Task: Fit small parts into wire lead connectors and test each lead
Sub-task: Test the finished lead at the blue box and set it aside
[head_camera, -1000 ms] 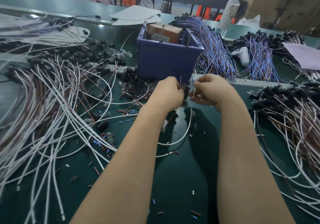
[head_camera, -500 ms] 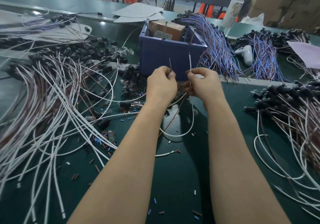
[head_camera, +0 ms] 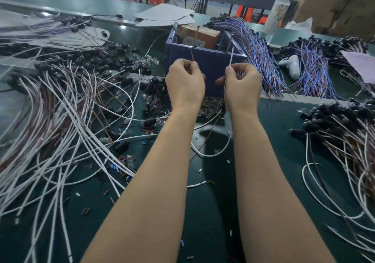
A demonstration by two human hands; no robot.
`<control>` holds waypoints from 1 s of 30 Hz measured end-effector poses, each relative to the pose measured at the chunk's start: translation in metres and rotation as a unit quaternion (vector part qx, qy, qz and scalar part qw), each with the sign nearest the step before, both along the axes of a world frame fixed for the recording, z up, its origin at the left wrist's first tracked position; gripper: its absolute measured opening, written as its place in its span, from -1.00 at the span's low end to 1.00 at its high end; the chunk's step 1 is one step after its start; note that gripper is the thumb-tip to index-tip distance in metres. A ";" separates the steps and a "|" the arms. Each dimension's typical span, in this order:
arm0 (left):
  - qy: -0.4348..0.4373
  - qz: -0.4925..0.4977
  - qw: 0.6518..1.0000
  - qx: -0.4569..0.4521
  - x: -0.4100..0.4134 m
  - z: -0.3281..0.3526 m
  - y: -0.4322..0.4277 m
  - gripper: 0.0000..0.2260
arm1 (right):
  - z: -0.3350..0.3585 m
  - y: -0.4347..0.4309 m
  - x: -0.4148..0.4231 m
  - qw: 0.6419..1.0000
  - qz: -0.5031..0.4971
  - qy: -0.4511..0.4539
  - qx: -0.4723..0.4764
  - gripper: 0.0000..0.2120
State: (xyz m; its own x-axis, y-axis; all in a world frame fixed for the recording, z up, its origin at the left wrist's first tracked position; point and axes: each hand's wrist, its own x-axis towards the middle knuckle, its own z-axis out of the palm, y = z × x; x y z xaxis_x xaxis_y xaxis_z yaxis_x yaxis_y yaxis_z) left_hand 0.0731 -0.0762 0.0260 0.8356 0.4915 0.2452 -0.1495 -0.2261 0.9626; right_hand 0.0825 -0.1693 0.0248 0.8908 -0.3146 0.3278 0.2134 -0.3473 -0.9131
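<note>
Benchtop (head_camera: 213, 212): left hand (head_camera: 185, 84) pinches brown wire (head_camera: 191, 54), right hand (head_camera: 242, 86) white wire (head_camera: 231, 56).

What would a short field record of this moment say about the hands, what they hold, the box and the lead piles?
left hand: pinches brown wire end, tip pointing up
right hand: pinches white wire end, tip pointing up
hands: side by side, apart, in front of blue box
box contents: brown carton; two thin rods stand up
wire-to-rod contact: cannot tell
left pile: white and brown leads
right pile: leads with black connectors
</note>
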 end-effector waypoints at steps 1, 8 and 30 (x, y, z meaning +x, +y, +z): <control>0.000 0.008 1.000 -0.004 0.002 0.001 0.000 -0.88 | 0.000 0.000 0.001 1.000 0.001 0.002 0.004 -0.98; -0.007 0.016 1.000 0.007 0.014 0.002 0.001 -0.84 | 0.002 -0.001 0.004 1.000 0.021 0.010 -0.018 -0.98; -0.002 -0.023 1.000 0.012 0.019 0.001 -0.002 -0.85 | 0.000 -0.003 0.004 0.999 0.017 0.023 -0.020 -0.88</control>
